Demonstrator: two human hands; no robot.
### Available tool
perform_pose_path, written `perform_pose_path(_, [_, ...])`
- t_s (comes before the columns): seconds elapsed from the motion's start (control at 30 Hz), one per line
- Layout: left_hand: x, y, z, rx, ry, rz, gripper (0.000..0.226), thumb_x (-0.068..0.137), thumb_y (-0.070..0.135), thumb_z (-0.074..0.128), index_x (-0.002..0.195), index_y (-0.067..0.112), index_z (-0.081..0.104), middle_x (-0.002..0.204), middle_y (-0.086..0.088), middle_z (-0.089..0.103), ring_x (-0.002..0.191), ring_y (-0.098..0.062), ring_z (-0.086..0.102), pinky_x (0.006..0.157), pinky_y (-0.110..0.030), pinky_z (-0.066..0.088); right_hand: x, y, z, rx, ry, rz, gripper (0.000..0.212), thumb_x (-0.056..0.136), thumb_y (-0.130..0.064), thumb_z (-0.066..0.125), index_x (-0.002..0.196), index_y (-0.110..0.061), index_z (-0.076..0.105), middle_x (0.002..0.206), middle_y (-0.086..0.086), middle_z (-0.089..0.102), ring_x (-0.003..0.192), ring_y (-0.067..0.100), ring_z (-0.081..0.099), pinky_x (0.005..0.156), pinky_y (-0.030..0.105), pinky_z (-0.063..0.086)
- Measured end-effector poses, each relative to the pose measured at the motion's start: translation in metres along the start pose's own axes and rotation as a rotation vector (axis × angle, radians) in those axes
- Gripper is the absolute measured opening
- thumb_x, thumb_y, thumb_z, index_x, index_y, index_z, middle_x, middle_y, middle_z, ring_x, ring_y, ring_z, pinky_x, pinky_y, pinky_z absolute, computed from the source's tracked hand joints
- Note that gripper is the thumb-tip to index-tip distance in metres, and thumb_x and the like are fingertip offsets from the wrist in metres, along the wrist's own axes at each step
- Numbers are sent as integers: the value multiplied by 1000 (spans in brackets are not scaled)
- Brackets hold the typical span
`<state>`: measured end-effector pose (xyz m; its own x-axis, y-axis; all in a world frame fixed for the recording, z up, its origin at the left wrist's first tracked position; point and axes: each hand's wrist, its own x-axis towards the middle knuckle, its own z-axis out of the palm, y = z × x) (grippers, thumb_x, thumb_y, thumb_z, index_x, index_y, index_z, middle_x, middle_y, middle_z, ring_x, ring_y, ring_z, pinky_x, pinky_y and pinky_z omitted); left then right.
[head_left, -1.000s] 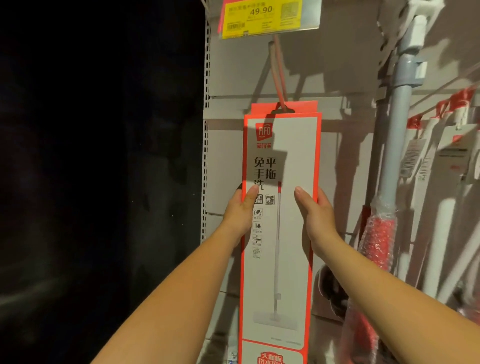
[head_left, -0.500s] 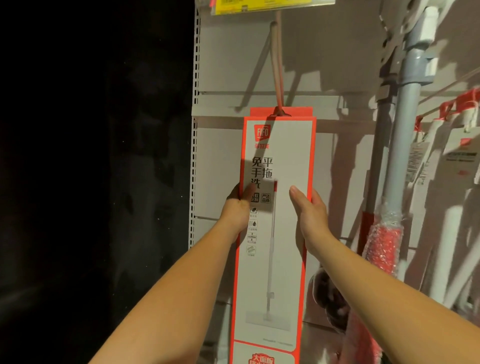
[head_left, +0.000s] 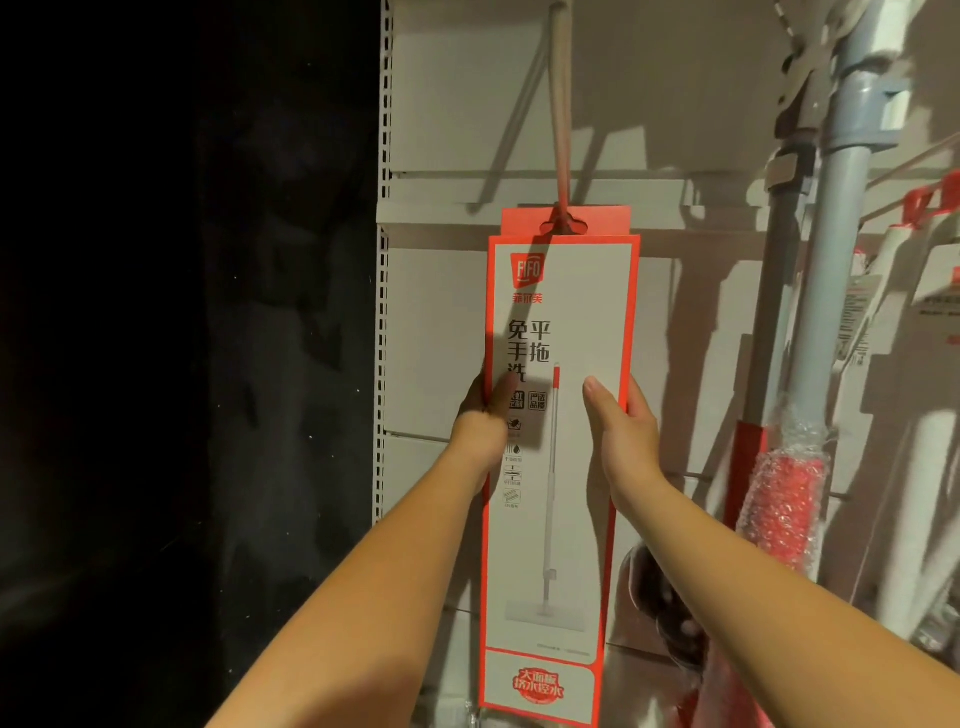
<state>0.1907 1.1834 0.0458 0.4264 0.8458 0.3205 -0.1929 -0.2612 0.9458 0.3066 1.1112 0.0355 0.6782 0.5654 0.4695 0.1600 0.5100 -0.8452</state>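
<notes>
Head view: a long, flat mop box (head_left: 566, 519), white with a red border, is seen hanging upright from a peg hook (head_left: 560, 104) that passes through the slot in its red hang tab (head_left: 597, 223). The box is placed against the pale back panel (head_left: 675, 130), near the panel's left edge and just beside the perforated upright (head_left: 384, 260). It is gripped at about mid-height from both sides. The left hand (head_left: 480, 421) is closed round the box's left edge, with its thumb (head_left: 501, 395) laid flat on the printed front; the other fingers are curled behind the box, and how they lie cannot be told. The right hand (head_left: 623, 426) is closed round the right edge in the same way, the thumb (head_left: 595, 389) pressed on the front and the fingers (head_left: 639, 402) wrapped round the edge, close together. Toward the panel's right edge a grey pole (head_left: 836, 286) is seen standing apart from the box, with a red bundle in bubble wrap (head_left: 784, 493) low beside it.
</notes>
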Motion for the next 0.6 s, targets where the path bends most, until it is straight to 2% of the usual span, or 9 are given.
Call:
perform_pose_path(0.07, [0, -2, 2, -1, 19, -2, 47, 99, 45, 40, 138, 20, 43, 108, 5, 57, 102, -17, 57, 73, -17, 46, 0, 3, 1, -23, 36, 9, 58, 80, -42, 69, 133, -24, 57, 127, -1, 62, 113, 10, 62, 100, 30, 48])
perform_pose_path(0.13, [0, -3, 4, -3, 23, -28, 48, 99, 46, 39, 140, 22, 42, 109, 6, 56, 113, -21, 55, 86, -29, 41, 1, 7, 1, -47, 49, 23, 64, 77, -48, 69, 135, -26, 55, 130, -2, 60, 117, 11, 59, 106, 37, 44])
perform_pose_path(0.2, [0, -2, 5, -6, 19, -46, 49, 99, 46, 38, 142, 21, 39, 116, 3, 56, 109, -17, 52, 86, -30, 37, 1, 8, 2, -95, 35, 37, 63, 83, -45, 64, 140, -25, 49, 134, -5, 59, 123, 12, 55, 110, 38, 40])
perform_pose_path(0.27, [-1, -1, 6, 3, 20, -68, 50, 100, 46, 37, 143, 20, 38, 126, -3, 57, 102, -16, 48, 84, -30, 36, 0, 6, 2, -159, 31, 67, 73, 80, -53, 60, 145, -27, 42, 140, -5, 53, 130, 15, 49, 113, 40, 36])
perform_pose_path(0.37, [-2, -4, 7, 13, 42, -77, 49, 100, 45, 38, 142, 21, 37, 130, -6, 56, 108, -20, 51, 85, -30, 37, -3, 5, 2, -248, 30, 103, 65, 90, -50, 55, 148, -28, 35, 145, -3, 48, 134, 19, 44, 113, 42, 34])
perform_pose_path(0.53, [-7, -11, 2, 100, 73, -69, 40, 101, 32, 42, 140, 21, 41, 128, -3, 57, 107, -21, 51, 93, -33, 39, -13, 0, 0, -365, -3, 135, 56, 97, -44, 45, 148, -24, 33, 145, 0, 48, 132, 25, 45, 111, 43, 36])
perform_pose_path(0.6, [-14, -10, -1, 175, 67, -63, 41, 101, 24, 42, 141, 18, 39, 130, -5, 55, 105, -21, 50, 89, -30, 37, -18, -3, -3, -401, -13, 158, 49, 100, -38, 42, 144, -18, 39, 140, 3, 51, 128, 27, 47, 107, 40, 38])
